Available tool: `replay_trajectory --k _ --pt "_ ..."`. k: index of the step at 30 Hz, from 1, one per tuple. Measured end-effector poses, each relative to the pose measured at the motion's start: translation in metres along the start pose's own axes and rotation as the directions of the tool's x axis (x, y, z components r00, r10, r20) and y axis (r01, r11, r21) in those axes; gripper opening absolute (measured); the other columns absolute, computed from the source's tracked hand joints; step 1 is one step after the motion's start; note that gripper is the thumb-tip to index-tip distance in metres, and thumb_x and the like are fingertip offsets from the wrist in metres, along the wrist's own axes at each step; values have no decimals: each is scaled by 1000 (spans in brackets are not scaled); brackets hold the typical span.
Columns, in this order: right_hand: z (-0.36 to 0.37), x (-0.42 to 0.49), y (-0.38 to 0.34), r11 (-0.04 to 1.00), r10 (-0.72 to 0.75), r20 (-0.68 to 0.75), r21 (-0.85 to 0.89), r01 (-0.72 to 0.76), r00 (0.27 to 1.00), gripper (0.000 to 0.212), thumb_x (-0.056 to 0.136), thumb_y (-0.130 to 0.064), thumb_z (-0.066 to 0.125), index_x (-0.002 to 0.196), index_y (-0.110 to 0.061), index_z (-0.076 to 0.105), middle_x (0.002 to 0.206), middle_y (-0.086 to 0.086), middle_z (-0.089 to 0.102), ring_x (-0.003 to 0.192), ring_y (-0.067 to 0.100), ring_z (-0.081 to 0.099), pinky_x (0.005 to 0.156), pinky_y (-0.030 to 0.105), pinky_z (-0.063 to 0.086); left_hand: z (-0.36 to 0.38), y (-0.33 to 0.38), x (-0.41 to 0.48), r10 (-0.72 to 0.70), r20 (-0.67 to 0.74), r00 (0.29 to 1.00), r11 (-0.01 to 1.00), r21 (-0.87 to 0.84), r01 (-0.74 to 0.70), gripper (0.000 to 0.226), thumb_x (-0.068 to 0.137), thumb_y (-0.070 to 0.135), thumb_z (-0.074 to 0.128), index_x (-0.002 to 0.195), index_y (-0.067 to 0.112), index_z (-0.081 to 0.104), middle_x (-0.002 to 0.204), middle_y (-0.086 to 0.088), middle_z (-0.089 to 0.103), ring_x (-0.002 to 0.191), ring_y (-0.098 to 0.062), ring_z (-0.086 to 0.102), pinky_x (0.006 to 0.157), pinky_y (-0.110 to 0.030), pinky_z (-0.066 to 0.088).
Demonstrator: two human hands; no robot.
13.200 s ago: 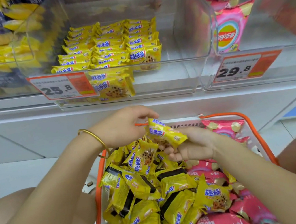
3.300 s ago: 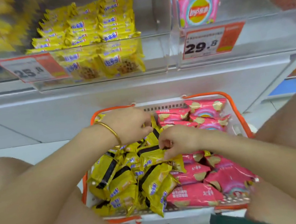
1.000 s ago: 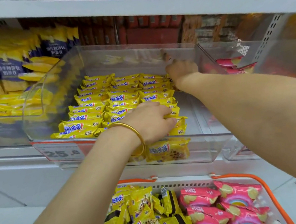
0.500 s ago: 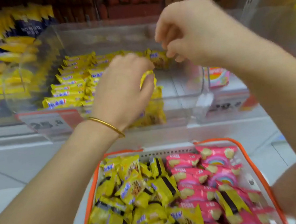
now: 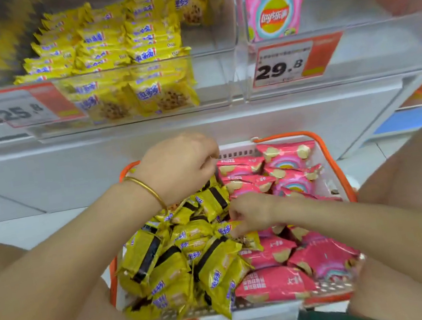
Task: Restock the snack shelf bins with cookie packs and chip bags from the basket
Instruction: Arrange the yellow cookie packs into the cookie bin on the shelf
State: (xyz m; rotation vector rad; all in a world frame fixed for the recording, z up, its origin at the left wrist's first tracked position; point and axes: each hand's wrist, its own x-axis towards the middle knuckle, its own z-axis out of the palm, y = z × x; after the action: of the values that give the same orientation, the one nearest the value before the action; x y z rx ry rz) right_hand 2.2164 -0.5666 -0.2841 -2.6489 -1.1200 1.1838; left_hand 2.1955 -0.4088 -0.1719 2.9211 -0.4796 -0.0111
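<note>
A white basket with an orange rim (image 5: 321, 144) sits between my knees. Yellow cookie packs (image 5: 165, 262) fill its left half and pink chip bags (image 5: 286, 156) its right half. My right hand (image 5: 255, 209) reaches into the middle of the basket and pinches one yellow cookie pack (image 5: 227, 230) by its edge. My left hand (image 5: 178, 166), with a gold bangle on the wrist, hovers over the basket's back left, knuckles up and fingers curled under; what they hold is hidden. Above, a clear cookie bin (image 5: 216, 82) holds rows of yellow packs (image 5: 110, 43).
To the right of the cookie bin stands a clear chip bin (image 5: 379, 47) with a pink chip bag (image 5: 274, 5) upright in it. Price tags reading 25.8 (image 5: 24, 108) and 29.8 (image 5: 286, 63) hang on the bin fronts. Below runs a white shelf front (image 5: 67, 159).
Both hands have come down from the cookie bin to the basket. The right hand now pinches a cookie pack there. The view has tilted downward.
</note>
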Motion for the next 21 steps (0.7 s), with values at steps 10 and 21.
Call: replay_trajectory --k 10,21 --pt "-75 -48 19 896 30 -120 443 27 992 26 82 -18 72 104 -10 60 93 5 59 71 11 55 65 27 48 11 -1 5 -16 395 918 982 -169 89 39 90 38 57 124 20 54 115 0 56 105 -16 54 91 -30 42" --pt "-182 -124 -39 767 -12 -588 513 385 809 47 68 -33 73 98 2 61 94 24 67 78 28 67 73 51 53 -99 -13 22 -155 -156 976 633 -774 -24 35 80 20 67 112 21 54 91 3 64 78 -6 62 72 -19 52"
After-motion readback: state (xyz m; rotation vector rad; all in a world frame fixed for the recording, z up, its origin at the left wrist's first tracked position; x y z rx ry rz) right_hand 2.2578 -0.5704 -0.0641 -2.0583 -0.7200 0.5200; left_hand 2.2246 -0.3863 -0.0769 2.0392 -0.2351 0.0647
